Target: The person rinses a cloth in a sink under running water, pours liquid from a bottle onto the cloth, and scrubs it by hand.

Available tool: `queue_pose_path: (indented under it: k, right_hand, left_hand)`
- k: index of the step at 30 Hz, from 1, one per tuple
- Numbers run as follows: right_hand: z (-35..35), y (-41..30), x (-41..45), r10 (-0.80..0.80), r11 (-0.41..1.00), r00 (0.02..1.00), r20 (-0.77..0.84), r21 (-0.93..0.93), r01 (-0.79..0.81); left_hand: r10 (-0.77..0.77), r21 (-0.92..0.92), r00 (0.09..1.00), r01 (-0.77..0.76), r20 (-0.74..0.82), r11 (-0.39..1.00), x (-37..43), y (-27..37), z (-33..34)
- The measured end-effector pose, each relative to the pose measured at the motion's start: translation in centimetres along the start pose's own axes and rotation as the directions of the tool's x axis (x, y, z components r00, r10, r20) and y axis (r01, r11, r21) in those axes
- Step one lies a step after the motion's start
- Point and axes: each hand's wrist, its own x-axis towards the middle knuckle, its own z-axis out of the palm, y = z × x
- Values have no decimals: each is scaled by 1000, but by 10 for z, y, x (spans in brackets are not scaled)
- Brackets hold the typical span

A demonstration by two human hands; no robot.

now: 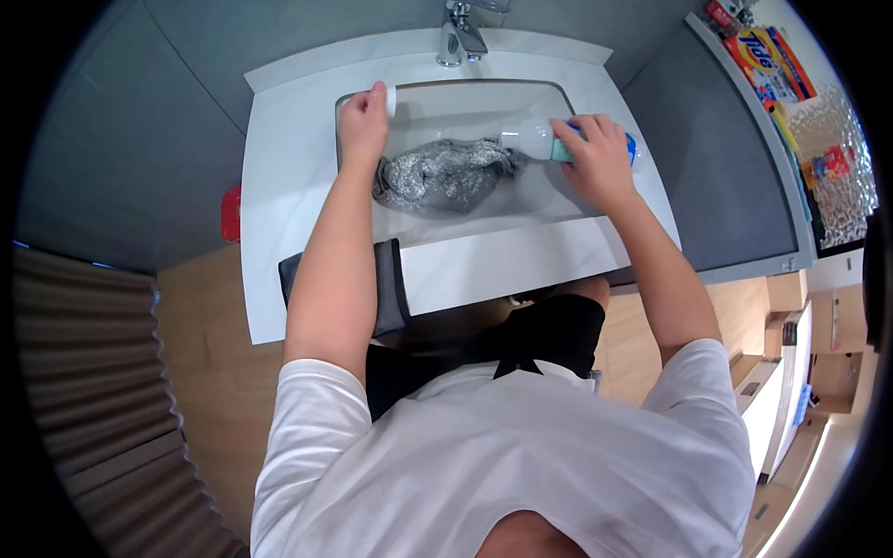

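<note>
My right hand is wrapped around a clear plastic bottle with a coloured label. The bottle lies tilted nearly level, its mouth pointing left over a wet grey cloth. That cloth sits bunched in the white sink basin, with white granules or foam scattered on it. At the basin's left rim, my left hand grips a small white object, probably a cap, mostly covered by the fingers.
A chrome faucet stands behind the basin on the white countertop. Folded grey fabric hangs over the front edge. To the right are a grey panel and a Tide package. A red object sits left of the counter.
</note>
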Motion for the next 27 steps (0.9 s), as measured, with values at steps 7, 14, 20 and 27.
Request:
queue_pose_path:
  k: [7, 14, 20, 27]
  right_hand:
    - [-4, 9, -17, 287, 956, 938, -195, 122, -267]
    - [-6, -7, 14, 314, 924, 884, -346, 326, -201]
    - [23, -43, 31, 155, 970, 960, -232, 221, -103]
    - [33, -64, 42, 106, 970, 975, -195, 237, -58]
  left_hand:
    - [24, -99, 968, 1, 249, 995, -17, 17, 8]
    - [25, -297, 886, 128, 463, 946, -28, 28, 6]
    - [99, -285, 841, 68, 532, 956, -28, 20, 12]
    - [0, -50, 861, 29, 509, 998, -25, 21, 8]
